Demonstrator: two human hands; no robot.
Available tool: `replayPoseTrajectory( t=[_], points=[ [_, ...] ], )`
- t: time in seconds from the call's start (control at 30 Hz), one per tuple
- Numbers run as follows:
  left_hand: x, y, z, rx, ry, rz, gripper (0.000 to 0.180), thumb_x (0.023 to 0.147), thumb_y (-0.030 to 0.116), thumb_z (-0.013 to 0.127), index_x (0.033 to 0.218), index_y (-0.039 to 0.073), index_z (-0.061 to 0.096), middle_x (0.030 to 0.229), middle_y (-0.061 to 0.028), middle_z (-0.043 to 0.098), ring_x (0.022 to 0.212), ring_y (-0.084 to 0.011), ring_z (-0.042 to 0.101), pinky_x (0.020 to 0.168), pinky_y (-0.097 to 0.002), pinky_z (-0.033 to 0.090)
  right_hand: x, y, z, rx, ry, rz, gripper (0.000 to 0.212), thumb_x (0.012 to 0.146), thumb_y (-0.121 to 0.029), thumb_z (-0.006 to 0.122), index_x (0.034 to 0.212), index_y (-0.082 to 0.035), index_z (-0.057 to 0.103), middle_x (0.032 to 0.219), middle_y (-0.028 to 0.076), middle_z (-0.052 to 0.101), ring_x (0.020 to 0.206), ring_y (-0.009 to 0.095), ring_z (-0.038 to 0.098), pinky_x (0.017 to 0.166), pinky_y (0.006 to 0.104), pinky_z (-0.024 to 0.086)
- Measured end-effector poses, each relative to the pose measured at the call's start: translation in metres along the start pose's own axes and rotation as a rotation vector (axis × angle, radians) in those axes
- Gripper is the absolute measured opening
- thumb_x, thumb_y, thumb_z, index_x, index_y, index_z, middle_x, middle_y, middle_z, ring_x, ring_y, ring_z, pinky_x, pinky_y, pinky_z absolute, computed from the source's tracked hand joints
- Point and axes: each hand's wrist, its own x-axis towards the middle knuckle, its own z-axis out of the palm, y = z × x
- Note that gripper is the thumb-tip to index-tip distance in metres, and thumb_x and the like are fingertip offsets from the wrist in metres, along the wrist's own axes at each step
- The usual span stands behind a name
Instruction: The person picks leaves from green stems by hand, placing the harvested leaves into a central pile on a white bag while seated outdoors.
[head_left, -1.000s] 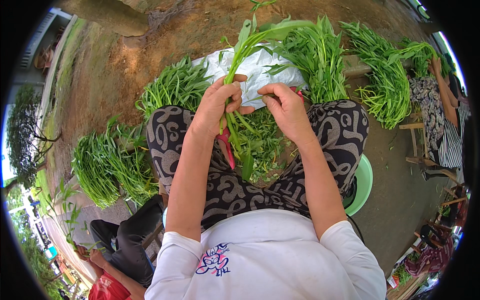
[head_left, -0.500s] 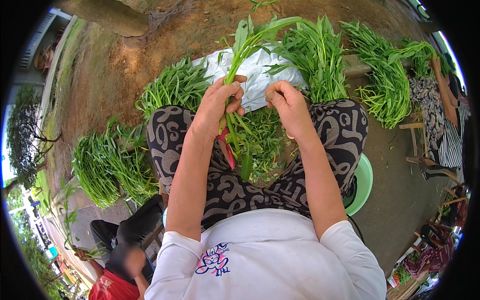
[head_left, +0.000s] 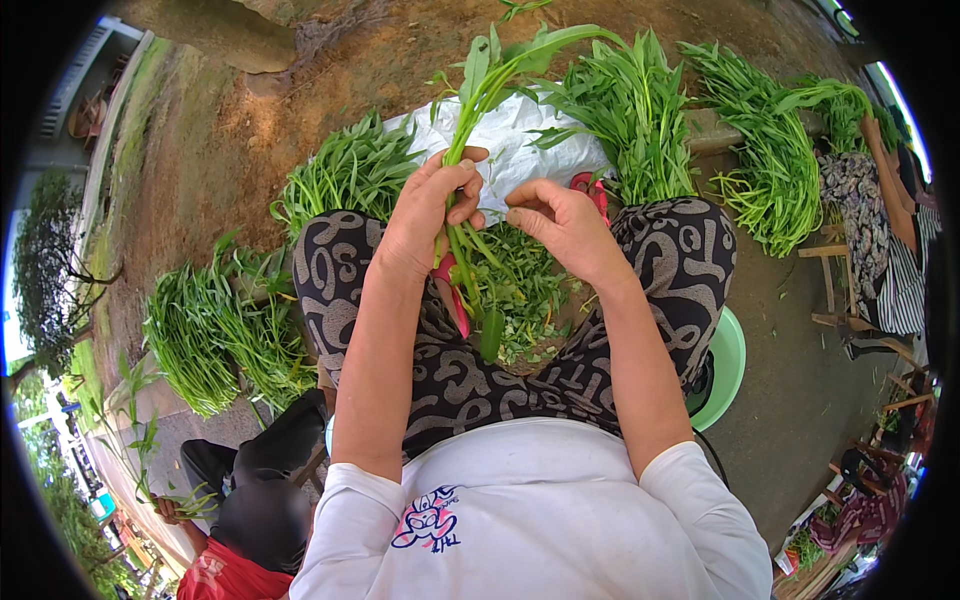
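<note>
My left hand point(head_left: 438, 205) is closed around a small bunch of water spinach point(head_left: 482, 95). Its leafy tops arch up and to the right, and the cut stems hang below my fist. To the right of the stems, my right hand point(head_left: 562, 222) is apart from them. Its thumb and forefinger curve toward each other with a small gap, and I see nothing between them. Beneath both hands, a heap of loose leaves and trimmings point(head_left: 535, 275) lies between my knees.
A white plastic sheet point(head_left: 545, 140) lies ahead, with water spinach piles at its left point(head_left: 345, 170) and right point(head_left: 635, 130). More piles lie far right point(head_left: 770, 170) and left point(head_left: 215, 345). A green basin point(head_left: 732, 370) stands by my right leg. People sit on both sides.
My right hand has moved left toward the stems, and its thumb and forefinger have loosened. A red shoe now shows behind it. My left hand holds the bunch almost still.
</note>
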Motion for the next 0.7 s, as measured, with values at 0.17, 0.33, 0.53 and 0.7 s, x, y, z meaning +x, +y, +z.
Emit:
replayPoseTrajectory(
  t=[0.17, 0.33, 0.53, 0.7],
  points=[
    [-0.003, 0.002, -0.001, 0.013, 0.013, 0.014, 0.027, 0.091, 0.012, 0.048, 0.114, -0.002, 0.05, 0.073, -0.0002, 0.045, 0.048, -0.0063, 0.035, 0.056, -0.0262, 0.043, -0.001, -0.014, -0.002, -0.149, -0.025, 0.043, 0.015, 0.086, -0.011, 0.06, 0.091, 0.003, 0.06, 0.078, 0.009, 0.065, 0.07, 0.016, 0.059, 0.067, 0.0309, 0.047],
    [-0.001, 0.001, 0.002, 0.012, -0.008, 0.005, 0.028, 0.091, 0.012, 0.048, 0.115, -0.002, 0.05, 0.073, 0.0, 0.045, 0.048, -0.0062, 0.035, 0.057, -0.0262, 0.043, 0.003, 0.002, 0.002, 0.131, 0.026, 0.082, 0.016, 0.09, -0.013, 0.057, 0.093, 0.003, 0.058, 0.078, 0.005, 0.062, 0.069, 0.013, 0.058, 0.066, 0.0269, 0.047],
    [-0.003, 0.001, 0.002, -0.009, -0.016, 0.015, 0.026, 0.09, 0.012, 0.049, 0.113, -0.001, 0.052, 0.073, 0.0004, 0.046, 0.049, -0.0061, 0.035, 0.057, -0.0261, 0.044, 0.004, -0.003, 0.003, 0.432, 0.131, 0.17, 0.017, 0.093, -0.018, 0.057, 0.091, -0.002, 0.059, 0.078, 0.001, 0.058, 0.068, 0.009, 0.054, 0.064, 0.0235, 0.045],
    [-0.005, 0.002, 0.003, -0.004, -0.016, 0.004, 0.028, 0.092, 0.013, 0.047, 0.115, -0.002, 0.05, 0.074, 0.0002, 0.045, 0.049, -0.006, 0.035, 0.057, -0.0258, 0.042, 0.005, -0.001, -0.001, 0.51, 0.211, 0.137, 0.019, 0.093, -0.023, 0.059, 0.09, -0.004, 0.06, 0.079, 0.001, 0.06, 0.07, 0.009, 0.055, 0.067, 0.0236, 0.046]
  ],
)
